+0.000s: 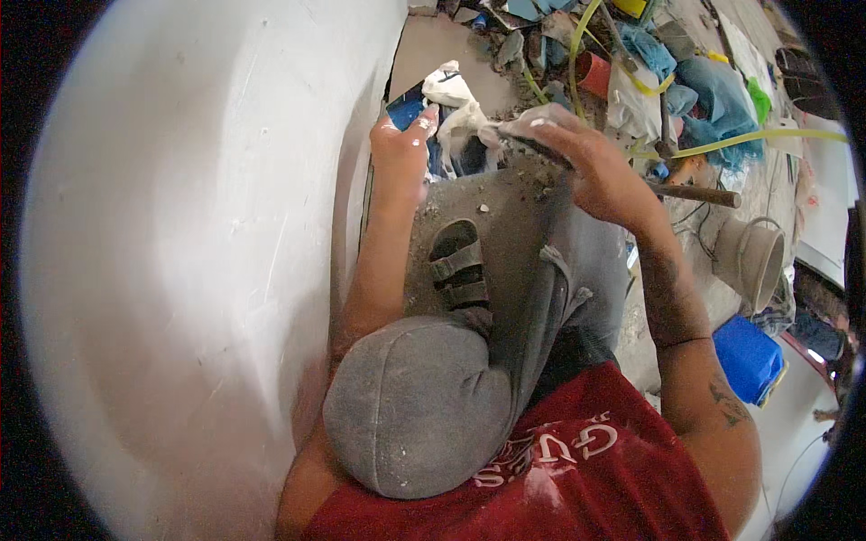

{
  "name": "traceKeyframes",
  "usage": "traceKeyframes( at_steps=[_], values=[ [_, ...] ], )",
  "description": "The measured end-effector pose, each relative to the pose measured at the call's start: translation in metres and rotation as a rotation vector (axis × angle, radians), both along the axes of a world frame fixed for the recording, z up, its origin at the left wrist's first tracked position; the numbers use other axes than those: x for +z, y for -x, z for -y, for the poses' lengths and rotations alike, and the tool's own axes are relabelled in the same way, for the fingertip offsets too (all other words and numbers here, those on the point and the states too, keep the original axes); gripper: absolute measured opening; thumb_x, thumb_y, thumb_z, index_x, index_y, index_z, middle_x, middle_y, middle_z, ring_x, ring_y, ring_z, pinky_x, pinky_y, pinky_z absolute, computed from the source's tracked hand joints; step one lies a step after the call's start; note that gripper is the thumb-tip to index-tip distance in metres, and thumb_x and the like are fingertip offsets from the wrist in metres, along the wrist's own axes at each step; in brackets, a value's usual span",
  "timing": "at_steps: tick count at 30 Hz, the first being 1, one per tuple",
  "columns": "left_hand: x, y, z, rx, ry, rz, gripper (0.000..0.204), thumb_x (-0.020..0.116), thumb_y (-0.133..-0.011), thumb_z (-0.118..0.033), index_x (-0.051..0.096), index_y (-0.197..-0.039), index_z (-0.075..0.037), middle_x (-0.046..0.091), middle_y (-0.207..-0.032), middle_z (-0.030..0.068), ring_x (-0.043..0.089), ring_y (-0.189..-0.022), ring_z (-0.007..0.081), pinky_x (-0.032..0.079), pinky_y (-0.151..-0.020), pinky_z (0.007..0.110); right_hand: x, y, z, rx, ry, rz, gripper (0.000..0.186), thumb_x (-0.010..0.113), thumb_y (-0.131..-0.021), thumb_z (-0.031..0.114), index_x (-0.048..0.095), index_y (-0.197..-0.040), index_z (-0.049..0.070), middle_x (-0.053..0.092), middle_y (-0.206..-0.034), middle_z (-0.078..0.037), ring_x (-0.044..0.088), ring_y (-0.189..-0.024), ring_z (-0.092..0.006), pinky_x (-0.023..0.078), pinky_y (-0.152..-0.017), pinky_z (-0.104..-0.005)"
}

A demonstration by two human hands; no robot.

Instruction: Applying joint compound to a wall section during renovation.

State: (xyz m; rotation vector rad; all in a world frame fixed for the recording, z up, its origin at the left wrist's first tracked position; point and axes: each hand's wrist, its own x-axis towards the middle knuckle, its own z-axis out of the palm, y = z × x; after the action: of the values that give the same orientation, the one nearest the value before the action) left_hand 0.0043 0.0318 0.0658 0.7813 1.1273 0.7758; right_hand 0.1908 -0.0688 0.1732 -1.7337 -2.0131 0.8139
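Note:
My left hand (pixel 403 149), daubed with white paste, is closed on the edge of a blue flat piece (pixel 404 108). Thick white paste (pixel 448 86) lies over this piece, with dark blue patches showing between the smears. To the right of it, my right hand (pixel 577 153) is bent with its fingers pointing toward the paste. Its fingers are coated white and blurred by motion. A flat, thin thing with a dark edge (pixel 546 151) shows beneath these fingers; its kind cannot be made out.
A smooth pale wall (pixel 180 252) stands close on my left. My sandalled foot (pixel 458 261) rests on the gritty floor (pixel 424 216). At the right lie a wooden-handled tool (pixel 699 193), a whitish bucket (pixel 753 261), a blue container (pixel 749 359), yellow hose (pixel 758 140) and crumpled blue plastic (pixel 717 95).

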Motion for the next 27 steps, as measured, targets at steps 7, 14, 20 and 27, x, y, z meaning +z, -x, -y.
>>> traceKeyframes(
  at_steps=[7,14,20,27],
  values=[
    [-0.004,-0.005,0.006,-0.009,-0.120,0.022,0.009,0.061,-0.078,-0.004,0.062,-0.085,0.001,0.062,-0.075,0.0018,0.056,-0.063,0.0081,0.044,-0.058,0.024,-0.043,0.027,0.015,-0.012,-0.021,0.037,0.062,0.048,-0.058,-0.009,0.051,-0.118,0.008,0.048,-0.120,-0.017,0.044,-0.115,-0.0355,0.035,-0.097,-0.0382],
    [-0.041,-0.003,0.002,-0.014,-0.178,-0.149,0.008,0.063,-0.077,-0.007,0.060,-0.078,0.001,0.057,-0.069,0.0010,0.048,-0.060,0.0071,0.037,-0.055,0.025,-0.040,0.021,0.016,0.079,0.116,-0.054,0.063,0.046,-0.059,-0.011,0.052,-0.118,0.009,0.049,-0.120,-0.017,0.044,-0.116,-0.0349,0.034,-0.099,-0.0383],
    [-0.043,-0.010,0.002,-0.056,-0.384,-0.305,0.021,0.065,-0.077,-0.014,0.056,-0.075,0.005,0.057,-0.064,0.0129,0.053,-0.055,0.0224,0.041,-0.055,0.036,-0.063,0.033,0.002,0.014,0.047,0.027,0.057,0.046,-0.062,-0.009,0.052,-0.117,0.005,0.048,-0.120,-0.019,0.043,-0.116,-0.0360,0.034,-0.099,-0.0379],
    [-0.039,-0.005,0.000,-0.076,-0.308,-0.516,0.018,0.065,-0.075,-0.011,0.058,-0.076,0.006,0.061,-0.068,0.0118,0.056,-0.059,0.0194,0.043,-0.057,0.034,-0.060,0.048,0.013,0.098,-0.007,-0.005,0.047,0.051,-0.067,0.000,0.052,-0.114,0.005,0.050,-0.115,-0.017,0.046,-0.110,-0.0348,0.036,-0.096,-0.0409]
  ],
)
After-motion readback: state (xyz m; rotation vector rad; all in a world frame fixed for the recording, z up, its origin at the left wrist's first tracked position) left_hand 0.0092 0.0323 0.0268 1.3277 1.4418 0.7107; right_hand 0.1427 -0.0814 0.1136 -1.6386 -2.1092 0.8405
